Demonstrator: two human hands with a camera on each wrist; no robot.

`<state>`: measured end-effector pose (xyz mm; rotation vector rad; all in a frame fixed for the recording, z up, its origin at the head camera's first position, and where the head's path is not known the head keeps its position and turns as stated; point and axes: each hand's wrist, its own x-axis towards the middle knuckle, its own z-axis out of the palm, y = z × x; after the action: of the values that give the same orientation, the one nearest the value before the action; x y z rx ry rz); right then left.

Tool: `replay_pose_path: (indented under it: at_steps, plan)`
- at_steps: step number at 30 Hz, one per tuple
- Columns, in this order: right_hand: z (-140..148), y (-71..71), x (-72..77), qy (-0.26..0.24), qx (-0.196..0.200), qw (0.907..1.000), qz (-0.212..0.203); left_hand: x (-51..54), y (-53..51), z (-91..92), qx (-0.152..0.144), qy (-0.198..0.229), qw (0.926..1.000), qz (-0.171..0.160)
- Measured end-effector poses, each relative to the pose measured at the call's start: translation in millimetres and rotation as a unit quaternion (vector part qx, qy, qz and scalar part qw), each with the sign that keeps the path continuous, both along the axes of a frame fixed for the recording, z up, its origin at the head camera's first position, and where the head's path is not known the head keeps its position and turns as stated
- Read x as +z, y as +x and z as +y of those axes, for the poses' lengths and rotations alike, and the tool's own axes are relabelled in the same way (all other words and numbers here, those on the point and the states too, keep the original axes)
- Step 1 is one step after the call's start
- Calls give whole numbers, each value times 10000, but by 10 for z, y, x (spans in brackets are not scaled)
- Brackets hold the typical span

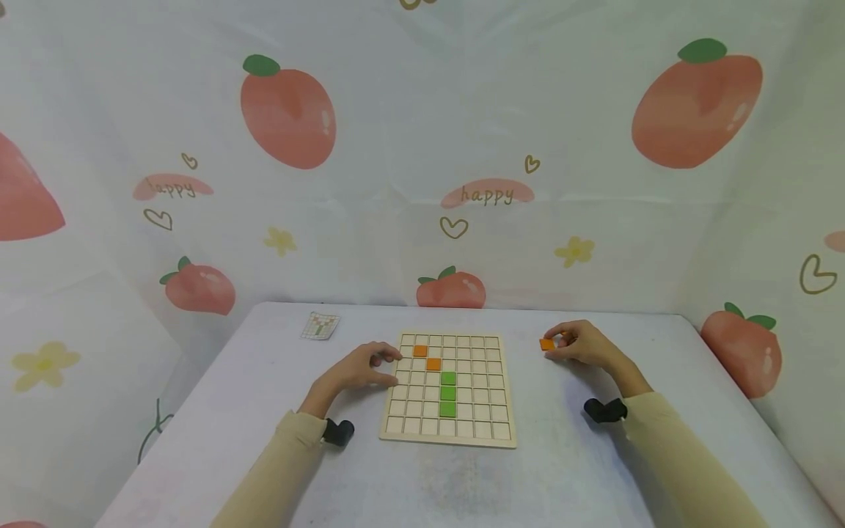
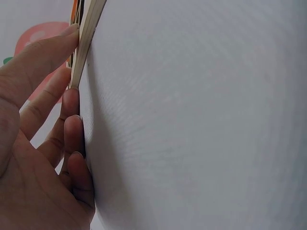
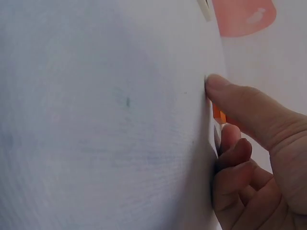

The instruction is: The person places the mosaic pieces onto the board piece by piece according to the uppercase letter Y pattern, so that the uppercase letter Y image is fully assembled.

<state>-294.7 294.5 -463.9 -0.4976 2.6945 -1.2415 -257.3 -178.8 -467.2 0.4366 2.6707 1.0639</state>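
A wooden grid board [image 1: 413,426] lies on the table with two orange square tiles [image 1: 420,351] and three green square tiles [image 1: 448,394] in its cells. The greens stand in one column; the oranges step diagonally up and left from it. My left hand [image 1: 357,369] rests at the board's left side, thumb and forefinger tips touching its edge [image 2: 85,48]. To the right of the board, my right hand [image 1: 586,343] pinches another orange tile [image 1: 546,344] just at the tabletop. In the right wrist view, thumb and fingers hide most of that tile [image 3: 218,114].
A small paper card [image 1: 320,325] with a printed grid pattern lies at the table's back left. Behind the white table [image 1: 561,469] hangs a curtain [image 1: 383,147] printed with fruit. Both wrists carry black straps with a camera.
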Motion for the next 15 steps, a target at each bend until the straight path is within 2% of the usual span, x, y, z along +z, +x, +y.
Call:
replay_pose_path:
  at_steps: [7,15]
  plan:
    - [-16,-6,-43,80,-105,9995,273,13,8,2,-14,11,10000,8]
    - [-22,-1,-19,43,-135,9996,255,13,12,6,36,23,10000,-27]
